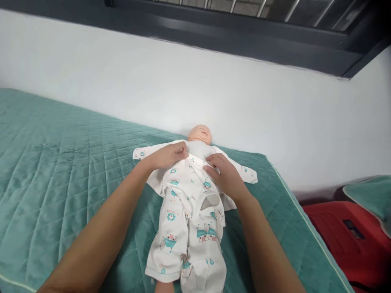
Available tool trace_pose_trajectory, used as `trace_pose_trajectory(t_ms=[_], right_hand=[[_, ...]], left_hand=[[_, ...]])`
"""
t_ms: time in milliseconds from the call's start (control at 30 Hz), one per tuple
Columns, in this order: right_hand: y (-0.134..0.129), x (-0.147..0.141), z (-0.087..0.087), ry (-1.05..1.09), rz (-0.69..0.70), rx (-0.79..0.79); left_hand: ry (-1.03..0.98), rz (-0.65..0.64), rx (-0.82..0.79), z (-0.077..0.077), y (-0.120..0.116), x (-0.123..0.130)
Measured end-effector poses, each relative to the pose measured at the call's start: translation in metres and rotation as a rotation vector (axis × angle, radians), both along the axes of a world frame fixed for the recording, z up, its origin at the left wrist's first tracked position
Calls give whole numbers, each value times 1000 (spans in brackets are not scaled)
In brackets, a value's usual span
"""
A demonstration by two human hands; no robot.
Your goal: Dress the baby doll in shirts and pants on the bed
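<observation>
Green quilting [79,162] bears the doll [199,135], feet out of sight; at its chest the left hand [172,154] pinches the printed clothes [189,175]; whether the right hand [225,173], half-curled there, grips, I can't tell.

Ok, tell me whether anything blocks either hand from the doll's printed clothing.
Nothing visible does. The left hand pinches the printed clothing at its upper edge, over the doll's chest; the right hand touches it on the other side.
</observation>
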State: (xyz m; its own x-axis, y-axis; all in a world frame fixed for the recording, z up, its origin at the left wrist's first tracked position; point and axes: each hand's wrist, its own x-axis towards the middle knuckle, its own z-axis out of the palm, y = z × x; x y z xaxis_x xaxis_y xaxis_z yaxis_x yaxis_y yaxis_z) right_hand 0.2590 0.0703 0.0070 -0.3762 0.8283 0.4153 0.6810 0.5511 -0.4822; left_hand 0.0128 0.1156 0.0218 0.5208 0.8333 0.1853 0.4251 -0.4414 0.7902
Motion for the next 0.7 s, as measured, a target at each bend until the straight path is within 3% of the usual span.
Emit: trace_pose_trajectory(t_ms=[133, 300, 533, 700], right_hand=[[21, -4, -2, 15, -211, -92], [44, -2, -6, 169, -242, -217], [39, 12, -32, 721, -131, -445], [27, 14, -44, 864, -130, -350]], left_hand=[[-116, -34, -197, -4, 18, 5], [-349, 26, -482, -24, 25, 7], [-518, 148, -550, -43, 23, 3], [-475, 218, -514, -45, 14, -5]])
